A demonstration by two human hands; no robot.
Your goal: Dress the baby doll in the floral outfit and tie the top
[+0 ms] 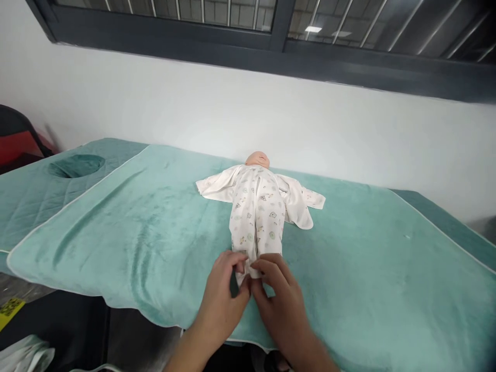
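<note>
- White cloth with small printed figures makes up the outfit (257, 206) on the doll (258, 159), which lies around the middle of the bed, its head toward the wall and the trouser legs pointing to the person.
- The two sleeves spread out to either side; beside the one at the right of the view, a loose flap of the cloth lies on the blanket.
- The left hand (220, 289) is at the near end of the trouser legs, fingers curled, a gap showing between thumb and forefinger; whether it grips the cloth I cannot tell.
- The right hand (284, 302) is just beside it at the same end, thumb and forefinger bent close together against the cloth; how firmly they pinch, if at all, I cannot tell.
- Teal plush blanket (372, 258) with pale edging covers much of the bed (23, 206), whose quilted left end has a round hollow (77, 166).
- Behind stands a white wall (174, 103) under a dark window frame (174, 37) with metal bars (229, 13).
- A yellow label (11, 311) shows at lower left.
</note>
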